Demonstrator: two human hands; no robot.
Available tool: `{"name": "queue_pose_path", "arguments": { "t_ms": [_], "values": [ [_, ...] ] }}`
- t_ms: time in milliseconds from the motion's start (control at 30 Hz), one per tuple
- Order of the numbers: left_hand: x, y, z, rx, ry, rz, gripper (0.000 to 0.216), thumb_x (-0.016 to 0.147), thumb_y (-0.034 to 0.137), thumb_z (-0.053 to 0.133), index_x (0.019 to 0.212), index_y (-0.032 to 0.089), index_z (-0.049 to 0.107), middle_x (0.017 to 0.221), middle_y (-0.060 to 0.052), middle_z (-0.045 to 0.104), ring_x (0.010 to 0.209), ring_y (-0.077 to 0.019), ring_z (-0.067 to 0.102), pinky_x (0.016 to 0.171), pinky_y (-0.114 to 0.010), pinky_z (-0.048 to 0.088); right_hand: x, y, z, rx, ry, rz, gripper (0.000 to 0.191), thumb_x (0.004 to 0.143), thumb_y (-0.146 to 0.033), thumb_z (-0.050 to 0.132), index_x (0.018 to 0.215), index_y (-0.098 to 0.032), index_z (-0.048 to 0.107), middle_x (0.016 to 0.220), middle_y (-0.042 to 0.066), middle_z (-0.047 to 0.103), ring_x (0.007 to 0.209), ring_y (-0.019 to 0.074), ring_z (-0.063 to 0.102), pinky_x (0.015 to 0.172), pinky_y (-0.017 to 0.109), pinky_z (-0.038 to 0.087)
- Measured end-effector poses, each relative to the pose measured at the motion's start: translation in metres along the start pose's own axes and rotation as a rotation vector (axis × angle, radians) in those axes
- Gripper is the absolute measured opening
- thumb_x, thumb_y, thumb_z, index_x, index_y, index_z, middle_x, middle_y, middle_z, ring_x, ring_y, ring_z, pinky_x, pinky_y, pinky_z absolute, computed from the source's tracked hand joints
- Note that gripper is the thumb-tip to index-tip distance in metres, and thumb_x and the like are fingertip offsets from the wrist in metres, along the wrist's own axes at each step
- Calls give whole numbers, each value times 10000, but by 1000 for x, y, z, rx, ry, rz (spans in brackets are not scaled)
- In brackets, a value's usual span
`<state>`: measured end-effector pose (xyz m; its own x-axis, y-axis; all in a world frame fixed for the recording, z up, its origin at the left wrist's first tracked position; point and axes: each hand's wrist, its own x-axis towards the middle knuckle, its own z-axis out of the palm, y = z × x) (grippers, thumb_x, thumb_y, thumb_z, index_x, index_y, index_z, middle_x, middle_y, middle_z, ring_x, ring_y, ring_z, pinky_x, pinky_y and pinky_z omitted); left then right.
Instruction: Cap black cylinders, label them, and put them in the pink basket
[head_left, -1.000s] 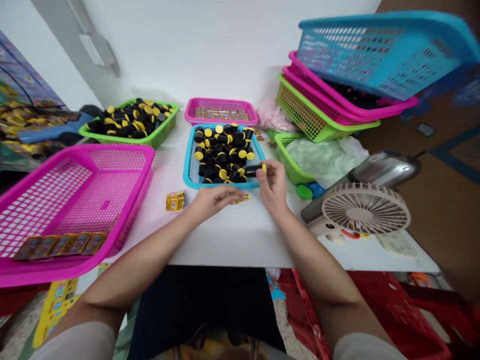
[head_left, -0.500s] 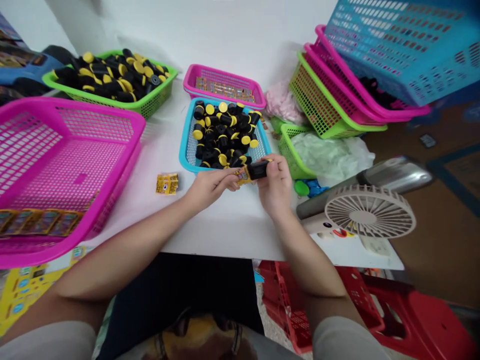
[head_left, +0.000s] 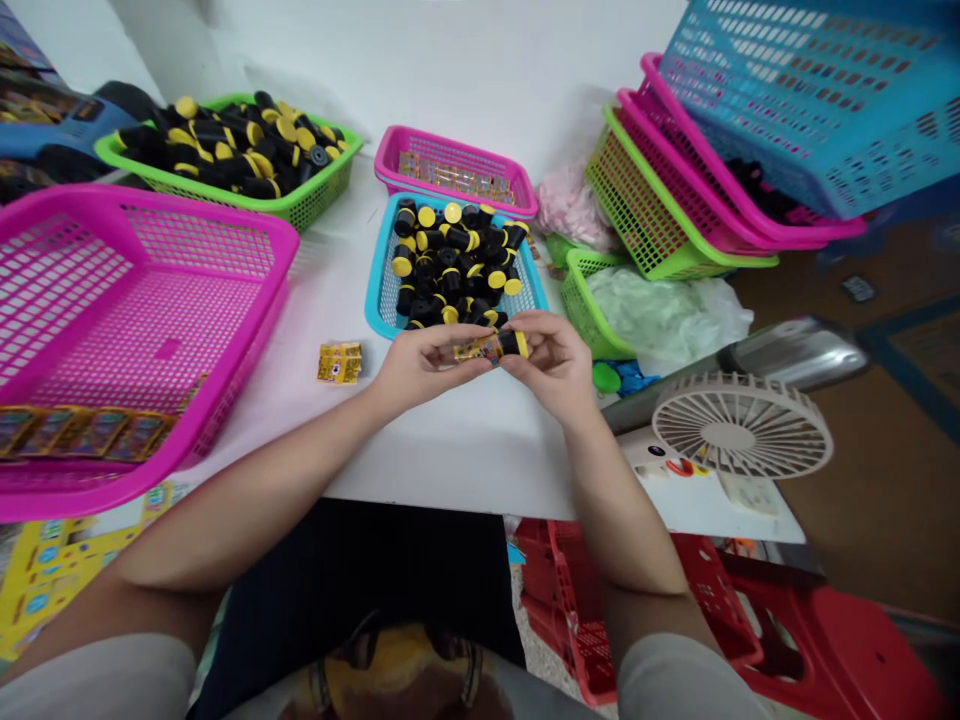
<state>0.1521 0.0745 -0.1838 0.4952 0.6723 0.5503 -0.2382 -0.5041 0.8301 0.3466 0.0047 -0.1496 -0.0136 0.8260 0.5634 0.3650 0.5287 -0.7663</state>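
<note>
Both hands meet just in front of the small blue basket point(head_left: 380, 300) of black tubes with yellow caps. My left hand point(head_left: 420, 362) pinches a small yellow printed packet point(head_left: 474, 348). My right hand point(head_left: 553, 362) grips a black tube with a yellow cap point(head_left: 514, 343), held end to end against the packet. Another yellow packet point(head_left: 339, 362) lies on the white table point(head_left: 450, 440) to the left of my hands.
A big pink basket point(head_left: 150, 300) with a strip of packets sits left. A green basket point(head_left: 300, 200) full of tubes and a small pink basket point(head_left: 457, 172) stand at the back. Stacked baskets point(head_left: 705, 150), a bag-filled green basket point(head_left: 581, 310) and a desk fan point(head_left: 739, 425) crowd the right.
My hands lifted from the table and came together, my left one bringing up the packet and my right one the tube from the blue basket's edge. The camera tilted down.
</note>
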Motion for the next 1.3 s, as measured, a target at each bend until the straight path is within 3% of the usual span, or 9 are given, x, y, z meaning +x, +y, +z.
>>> {"name": "queue_pose_path", "arguments": {
  "t_ms": [133, 267, 500, 633, 767, 967, 1067, 1167, 1300],
  "values": [
    [1, -1, 3, -81, -23, 82, 442, 824, 453, 841, 1114, 186, 640, 1099, -93, 761, 1010, -184, 769, 868, -275, 636, 0, -1, -6, 84, -89, 16, 422, 745, -491, 902, 1048, -272, 704, 1113, 43, 662, 894, 158, 711, 799, 346, 654],
    [3, 0, 1, -94, -36, 120, 466, 846, 422, 828, 1096, 230, 485, 1105, -73, 763, 1093, -200, 770, 876, -284, 641, -1, 0, -8, 177, -113, 119, 450, 718, -453, 923, 1080, -255, 744, 1135, 44, 681, 824, 134, 727, 727, 309, 660],
    [2, -12, -2, 123, 72, 170, 565, 840, 431, 843, 974, 260, 322, 1106, -96, 786, 1121, -235, 773, 891, -340, 637, 2, 3, 2, 127, -13, 334, 467, 744, -635, 846, 872, -201, 726, 691, -7, 701, 539, 122, 641, 549, 298, 614],
    [1, -8, 4, 46, 172, 148, 615, 834, 453, 850, 1029, 272, 295, 1136, -69, 784, 1132, -212, 770, 977, -358, 619, -2, 4, 12, -59, 153, 73, 516, 878, -735, 647, 1056, -254, 698, 1045, 80, 728, 874, 199, 741, 780, 392, 675],
    [0, 3, 9, -114, 220, 42, 685, 784, 446, 888, 1059, 277, 285, 1052, -23, 792, 1031, -199, 796, 965, -361, 627, -9, 4, 26, -385, 31, -203, 554, 896, -588, 708, 1352, -302, 574, 1359, 128, 617, 1339, 294, 600, 1093, 532, 580],
    [2, 10, 8, -280, 112, -172, 813, 675, 393, 948, 1107, 285, 268, 1045, -1, 756, 899, -176, 787, 774, -288, 632, -20, 11, 36, -598, 53, -301, 605, 933, -293, 596, 1506, -316, 402, 1377, 132, 614, 1342, 327, 597, 1175, 616, 478],
    [1, 15, 8, -435, -102, -306, 700, 754, 365, 876, 1077, 292, 260, 924, 66, 703, 763, -137, 757, 674, -253, 607, -24, 11, 37, -579, 62, -416, 675, 906, -279, 633, 1526, -326, 372, 1376, 129, 631, 1298, 335, 630, 1112, 596, 534],
    [0, 23, 8, -525, -310, -392, 587, 843, 327, 780, 1103, 282, 256, 802, 89, 664, 717, -137, 739, 665, -259, 597, -25, 7, 40, -492, 70, -479, 674, 872, -265, 704, 1484, -330, 430, 1346, 108, 654, 1252, 313, 662, 1061, 544, 577],
    [-2, 33, 9, -491, -296, -339, 598, 835, 251, 778, 1126, 270, 255, 802, 87, 632, 692, -112, 695, 654, -248, 565, -22, 2, 45, -346, 143, -445, 562, 838, -245, 761, 1354, -313, 549, 1251, 78, 689, 1189, 271, 690, 1008, 489, 608]
  ]
}}
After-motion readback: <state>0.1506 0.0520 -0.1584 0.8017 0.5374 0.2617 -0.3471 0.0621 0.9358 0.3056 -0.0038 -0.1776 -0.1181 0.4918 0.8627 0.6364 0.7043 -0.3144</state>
